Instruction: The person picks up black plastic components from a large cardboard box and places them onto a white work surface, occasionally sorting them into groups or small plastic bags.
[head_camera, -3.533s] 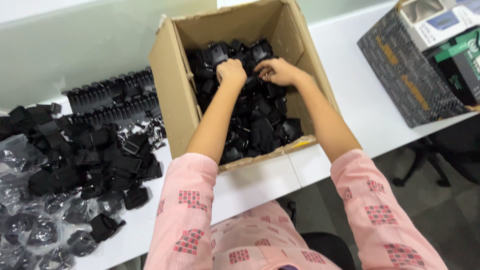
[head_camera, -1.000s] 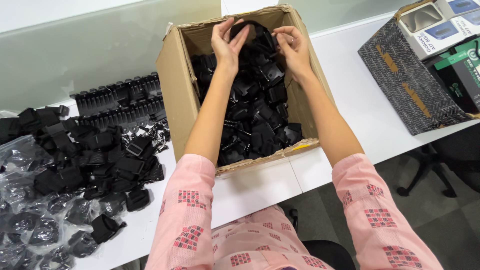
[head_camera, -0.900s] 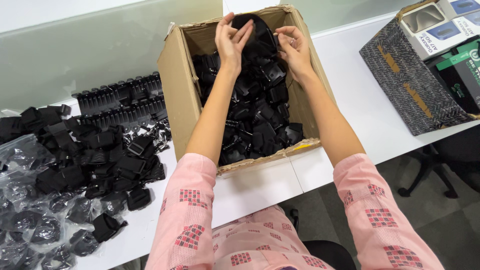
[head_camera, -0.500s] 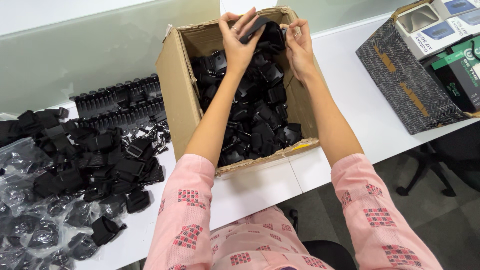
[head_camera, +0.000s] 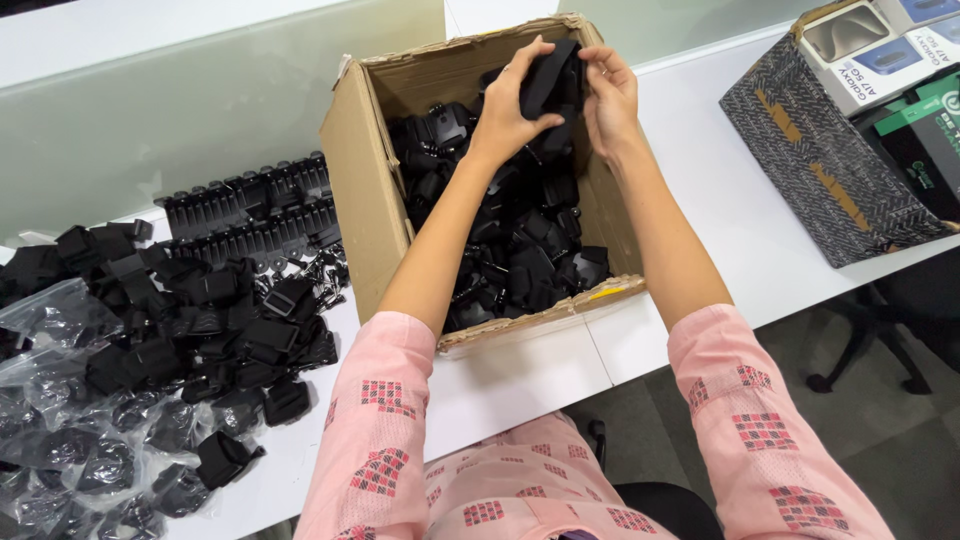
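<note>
White desk (head_camera: 720, 200) is seen from above, with an open cardboard box (head_camera: 365, 190) full of black plastic parts (head_camera: 520, 250). A black strap piece (head_camera: 548, 82) is held above the box's far end, gripped between closed fingers of left hand (head_camera: 510, 105) and right hand (head_camera: 610, 95). More black parts (head_camera: 200, 310) and clear bags (head_camera: 60, 450) are piled left of the box. A patterned carton (head_camera: 820, 170) is seen at right.
</note>
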